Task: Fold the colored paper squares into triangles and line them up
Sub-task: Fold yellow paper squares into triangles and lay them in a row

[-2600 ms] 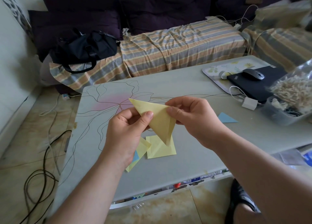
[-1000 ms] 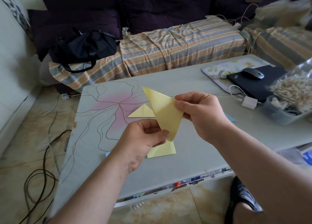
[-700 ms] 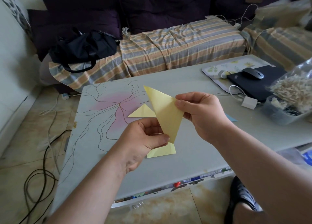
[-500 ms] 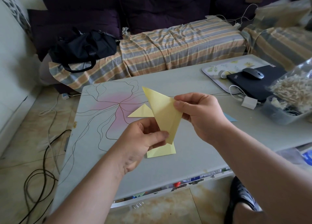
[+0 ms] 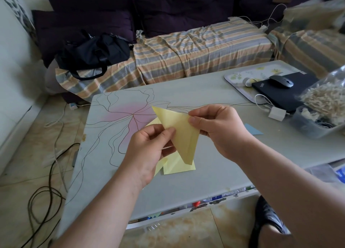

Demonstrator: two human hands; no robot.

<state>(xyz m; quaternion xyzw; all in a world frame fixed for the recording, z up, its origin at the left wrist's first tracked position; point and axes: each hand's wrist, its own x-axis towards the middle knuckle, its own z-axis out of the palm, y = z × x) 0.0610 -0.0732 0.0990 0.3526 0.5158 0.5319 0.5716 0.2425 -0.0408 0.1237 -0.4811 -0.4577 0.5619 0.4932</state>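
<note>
Left hand: your left hand (image 5: 149, 154) sits at about 7 o'clock from the scene's middle, thumb and forefinger pinching the left edge of the folded yellow triangle (image 5: 179, 133), the other fingers curled beneath it.
Right hand: your right hand (image 5: 220, 132) is at 3 o'clock from the triangle, thumb and forefinger pinching its right corner, knuckles towards you.
Folded yellow triangle: you hold it in the air above the table (image 5: 214, 173), one point up at 11 o'clock, the long point down at 6 o'clock; a crease runs along its right side.
Yellow sheets: flat yellow sheets (image 5: 179, 168) lie on the table straight below the held triangle, partly hidden by your left hand.
Second yellow triangle: a corner of another yellow triangle (image 5: 154, 121) shows on the table behind the held one, at 10 o'clock from your left thumb.
Blue triangle: a blue triangle (image 5: 252, 129) lies flat at 3 o'clock, just beyond your right wrist.
Table's right end: a floral tray (image 5: 240, 75) at 1 o'clock, with a black laptop (image 5: 280, 96) partly on it and a mouse (image 5: 281, 81) on the laptop; a white charger (image 5: 276, 114) near them; a clear tub (image 5: 308, 128) at the far right.
Beyond the table: a striped sofa cover (image 5: 186, 55) at 12 o'clock, with a black bag (image 5: 93, 53) at 10 o'clock.
</note>
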